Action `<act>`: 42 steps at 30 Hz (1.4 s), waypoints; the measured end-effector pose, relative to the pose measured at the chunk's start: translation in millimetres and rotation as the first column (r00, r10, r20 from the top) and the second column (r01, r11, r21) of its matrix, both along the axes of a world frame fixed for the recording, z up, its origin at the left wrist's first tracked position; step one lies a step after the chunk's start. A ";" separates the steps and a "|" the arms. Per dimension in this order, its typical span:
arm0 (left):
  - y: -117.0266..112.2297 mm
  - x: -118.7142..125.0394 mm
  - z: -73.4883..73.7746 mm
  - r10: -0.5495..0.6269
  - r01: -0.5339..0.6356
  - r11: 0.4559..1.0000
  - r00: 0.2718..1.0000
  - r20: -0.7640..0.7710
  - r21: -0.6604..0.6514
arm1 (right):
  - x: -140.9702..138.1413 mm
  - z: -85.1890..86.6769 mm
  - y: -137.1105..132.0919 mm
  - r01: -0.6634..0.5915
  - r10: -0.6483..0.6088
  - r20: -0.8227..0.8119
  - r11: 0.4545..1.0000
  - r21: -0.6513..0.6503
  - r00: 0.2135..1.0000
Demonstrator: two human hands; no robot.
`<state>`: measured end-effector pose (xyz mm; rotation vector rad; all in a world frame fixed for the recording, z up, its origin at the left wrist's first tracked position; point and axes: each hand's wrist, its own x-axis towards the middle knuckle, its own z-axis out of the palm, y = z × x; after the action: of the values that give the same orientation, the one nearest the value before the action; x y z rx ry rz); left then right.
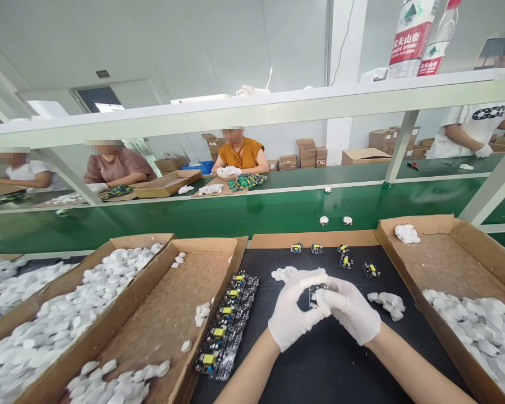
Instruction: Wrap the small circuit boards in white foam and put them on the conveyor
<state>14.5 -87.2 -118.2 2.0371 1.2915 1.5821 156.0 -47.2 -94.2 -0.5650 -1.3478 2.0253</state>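
Observation:
Both my hands wear white gloves and meet over the black mat (303, 370). Between their fingertips is a small circuit board (312, 296), mostly covered by the gloves. My left hand (292, 314) curls round its left side with fingers closed on it. From the other side, my right hand (356, 311) pinches it, thumb across the front. Just behind my left hand lies a small pile of white pieces (283, 273). More white pieces (389, 304) lie beside my right hand. Several loose circuit boards (371, 270) with yellow parts sit farther back on the mat.
A panel of joined circuit boards (227, 325) lies left of my hands. Cardboard trays of white pieces stand left (151, 314) and right (433, 252). Beyond runs a green conveyor (269, 216) carrying a few boards, under a shelf (278, 109). Several people sit or stand across it.

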 end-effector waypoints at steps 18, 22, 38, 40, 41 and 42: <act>-4.4 4.0 -1.9 -0.138 0.217 0.963 0.908 0.396 -0.162 | -4.2 -1.4 -10.5 -0.188 0.165 -0.211 0.977 -0.096 0.964; -6.1 8.1 1.5 -0.148 0.209 0.963 0.938 0.314 -0.169 | -5.9 -8.5 -9.0 -0.103 0.081 -0.179 0.988 -0.118 0.981; -3.1 1.6 1.7 -0.073 0.082 0.995 0.987 0.144 -0.061 | -5.5 1.1 -8.0 -0.028 0.025 -0.053 0.998 -0.057 0.998; -2.1 0.4 3.0 -0.075 0.078 0.996 0.994 0.077 -0.037 | -4.1 -2.3 -5.4 0.032 -0.032 0.009 0.999 -0.018 0.999; -1.7 -0.2 3.4 -0.073 0.074 0.997 0.996 0.050 -0.026 | -2.9 -3.7 -4.0 0.050 -0.051 0.039 0.999 0.018 0.998; -1.4 -0.8 3.7 -0.066 0.067 0.998 0.997 0.027 -0.022 | -1.6 -4.7 -2.8 0.064 -0.068 0.068 0.996 0.060 0.995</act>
<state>13.7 -88.6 -114.5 2.0166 1.2145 1.5524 154.4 -50.0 -98.9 -0.6515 -1.4052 1.9236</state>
